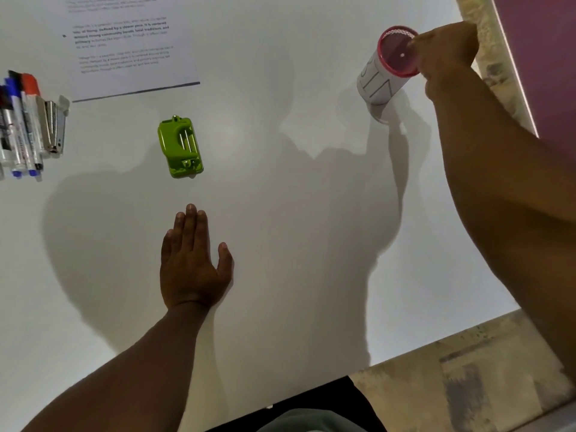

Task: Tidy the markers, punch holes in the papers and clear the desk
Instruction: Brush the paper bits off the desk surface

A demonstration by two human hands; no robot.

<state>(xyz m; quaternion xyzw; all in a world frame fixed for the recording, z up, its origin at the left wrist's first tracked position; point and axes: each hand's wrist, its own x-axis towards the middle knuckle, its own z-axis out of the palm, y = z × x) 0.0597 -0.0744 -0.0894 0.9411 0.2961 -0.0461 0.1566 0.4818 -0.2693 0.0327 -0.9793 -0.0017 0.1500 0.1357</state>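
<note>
Gripping pink-rimmed cup (389, 70) at rim, right hand (445, 54) tilts it over desk (280, 213) far right. Left hand (190, 263) flat on desk, fingers straight. Green hole punch (180, 148) mid-desk; markers (21, 120) far left; papers (124, 42) top left.

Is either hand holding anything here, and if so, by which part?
The right hand grips the pen cup at its pink rim. The left hand lies flat on the desk, holding nothing.
</note>
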